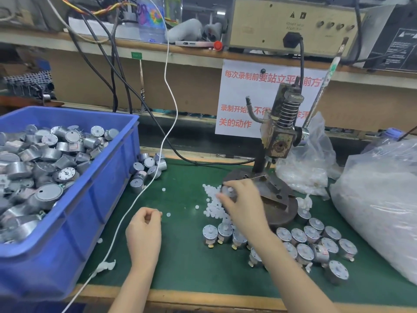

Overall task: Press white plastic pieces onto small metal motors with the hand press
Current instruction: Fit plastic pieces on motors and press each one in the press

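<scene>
The right hand (241, 202) reaches over a heap of small white plastic pieces (211, 203), its fingers (222, 196) curled round a blurred small round silver metal motor (227, 191). Just beyond those fingers stands the rusty metal hand press (278, 141). The left hand (144, 231) lies on the green surface (185, 263), fingers (155, 216) curled. A single white plastic piece (161, 213) sits at their tips; whether it is pinched is unclear.

The right grip (243, 204) is blurred at the fingertips (228, 184) and seems to hold a mostly hidden motor (226, 191), covering part of the pieces (208, 201). Whether the left grip (144, 231) pinches anything is too small to tell. The bin (112, 159) and bag (383, 199) run off the frame edges. The press (279, 132) hides some of the text on the sign (239, 91).
</scene>
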The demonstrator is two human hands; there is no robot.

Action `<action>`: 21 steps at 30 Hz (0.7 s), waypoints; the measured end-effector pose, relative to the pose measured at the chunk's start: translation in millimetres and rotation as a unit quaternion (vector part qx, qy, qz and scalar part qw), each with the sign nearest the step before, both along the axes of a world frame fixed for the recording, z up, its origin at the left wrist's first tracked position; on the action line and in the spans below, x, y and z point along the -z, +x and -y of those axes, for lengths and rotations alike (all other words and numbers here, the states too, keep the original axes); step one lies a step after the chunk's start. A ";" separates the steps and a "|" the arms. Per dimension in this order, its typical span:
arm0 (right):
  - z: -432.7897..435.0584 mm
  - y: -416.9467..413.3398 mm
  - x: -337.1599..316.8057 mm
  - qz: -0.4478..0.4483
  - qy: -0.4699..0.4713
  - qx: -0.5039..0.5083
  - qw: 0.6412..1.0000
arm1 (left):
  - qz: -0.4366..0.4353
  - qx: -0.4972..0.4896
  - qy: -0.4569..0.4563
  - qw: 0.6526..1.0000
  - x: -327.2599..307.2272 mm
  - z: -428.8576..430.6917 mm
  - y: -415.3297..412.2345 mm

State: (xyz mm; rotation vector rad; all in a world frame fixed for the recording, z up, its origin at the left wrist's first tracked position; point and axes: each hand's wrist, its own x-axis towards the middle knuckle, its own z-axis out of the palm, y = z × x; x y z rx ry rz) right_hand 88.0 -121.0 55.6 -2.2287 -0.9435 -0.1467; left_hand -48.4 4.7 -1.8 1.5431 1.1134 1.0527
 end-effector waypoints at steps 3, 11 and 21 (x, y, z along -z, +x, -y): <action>-19.6 -33.9 8.9 -0.019 -0.049 -0.128 0.990 | 0.003 -0.001 -0.003 1.000 0.2 -1.2 -0.2; -21.8 -55.7 33.9 0.042 -0.223 -0.168 0.959 | 0.012 0.009 -0.011 1.000 -1.6 -1.3 -1.8; -83.3 -54.1 -2.7 -0.034 -0.099 -0.156 0.982 | -0.001 0.019 -0.027 0.999 -4.0 -0.6 -2.4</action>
